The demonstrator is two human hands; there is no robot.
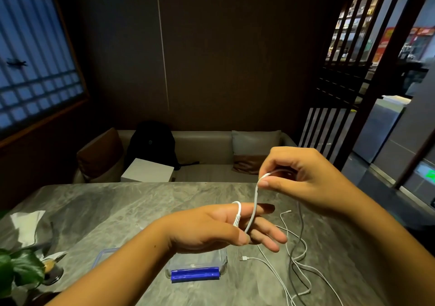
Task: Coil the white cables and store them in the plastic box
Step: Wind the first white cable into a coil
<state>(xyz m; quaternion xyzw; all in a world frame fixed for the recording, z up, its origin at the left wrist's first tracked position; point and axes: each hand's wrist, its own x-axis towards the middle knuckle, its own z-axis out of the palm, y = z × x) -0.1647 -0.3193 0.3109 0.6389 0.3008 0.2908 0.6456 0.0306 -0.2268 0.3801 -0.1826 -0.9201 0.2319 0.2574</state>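
My left hand (219, 227) hovers above the table with its fingers stretched out. A white cable (253, 214) is looped around those fingers, and the thumb presses its plug end against them. My right hand (303, 178), higher and to the right, pinches the same cable between thumb and forefinger. Loose white cables (299, 265) lie tangled on the table to the right. The clear plastic box (200, 265) with a blue clip stands under my left hand, partly hidden by it.
The grey marble table (117, 211) holds a clear lid with a blue rim (103, 256) left of the box, crumpled paper (26, 221) and a potted plant (18, 268) at the left edge. Behind the table a sofa carries a black backpack (151, 145) and a white box (147, 171).
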